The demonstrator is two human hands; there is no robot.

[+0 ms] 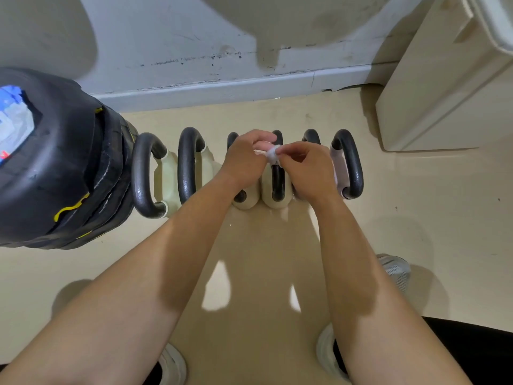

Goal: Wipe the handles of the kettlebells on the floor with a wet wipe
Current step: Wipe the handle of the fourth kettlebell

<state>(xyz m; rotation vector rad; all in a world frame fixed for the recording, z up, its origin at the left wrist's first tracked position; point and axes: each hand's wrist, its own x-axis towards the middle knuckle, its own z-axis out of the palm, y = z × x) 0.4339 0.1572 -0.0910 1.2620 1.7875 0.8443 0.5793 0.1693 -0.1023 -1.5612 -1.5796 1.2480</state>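
Both forearms reach forward; left hand point(245, 159) and right hand point(305, 165) pinch the wet wipe point(273, 153) between them.

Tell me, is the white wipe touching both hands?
Touching. The head view shows the wet wipe bunched between the fingertips of the left hand and right hand, above a kettlebell handle.
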